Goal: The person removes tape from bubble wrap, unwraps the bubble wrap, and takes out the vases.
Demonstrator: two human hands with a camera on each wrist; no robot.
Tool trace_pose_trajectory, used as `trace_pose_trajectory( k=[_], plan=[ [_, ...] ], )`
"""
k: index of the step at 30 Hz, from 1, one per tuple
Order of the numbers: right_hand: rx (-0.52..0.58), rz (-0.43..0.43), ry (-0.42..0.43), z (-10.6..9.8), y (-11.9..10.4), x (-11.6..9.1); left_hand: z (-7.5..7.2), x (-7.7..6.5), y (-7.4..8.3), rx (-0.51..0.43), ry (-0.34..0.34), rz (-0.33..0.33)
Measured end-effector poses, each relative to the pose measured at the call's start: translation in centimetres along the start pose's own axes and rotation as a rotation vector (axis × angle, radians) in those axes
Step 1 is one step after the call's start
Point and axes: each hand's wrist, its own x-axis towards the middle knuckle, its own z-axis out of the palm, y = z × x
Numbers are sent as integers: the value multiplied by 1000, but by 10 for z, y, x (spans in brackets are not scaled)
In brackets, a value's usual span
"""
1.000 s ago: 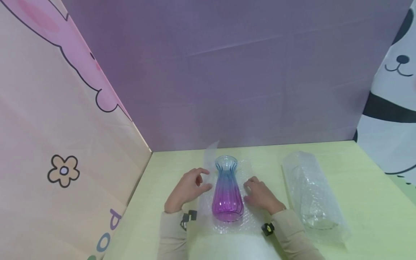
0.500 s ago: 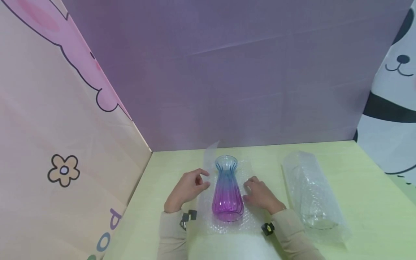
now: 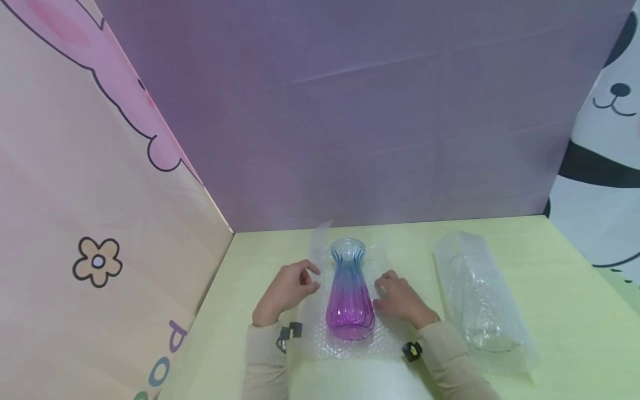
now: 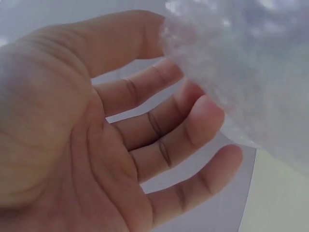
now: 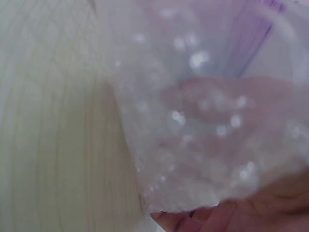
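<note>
A ribbed glass vase (image 3: 350, 300), blue fading to purple, sits in the middle of the table on bubble wrap (image 3: 336, 350); I cannot tell whether it stands or lies. On its left side, my left hand (image 3: 286, 291) holds the wrap's edge by thumb and index finger. In the left wrist view the wrap hides those fingertips, while the other fingers (image 4: 181, 145) are loosely bent. My right hand (image 3: 401, 300) is at the wrap's right edge with fingers curled. Clear bubble wrap (image 5: 159, 159) covers most of those fingers in the right wrist view. Neither hand visibly touches the glass.
A clear glass vase (image 3: 487, 336) lies inside a bubble wrap bag (image 3: 462, 244) on the table's right side. The pale yellow table (image 3: 240, 261) meets a purple backdrop (image 3: 370, 139) behind and printed cloth walls at both sides.
My left hand has shifted slightly left, and the wrap's left flap has moved left with it. The vase and my right hand look almost unmoved.
</note>
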Motion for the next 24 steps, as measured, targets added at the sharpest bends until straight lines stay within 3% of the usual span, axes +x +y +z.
trace_pose_trajectory(
  k=[24],
  plan=[
    [2,6,-14,-3,-2,-1,2,3,-8,6,-6,-10]
  ],
)
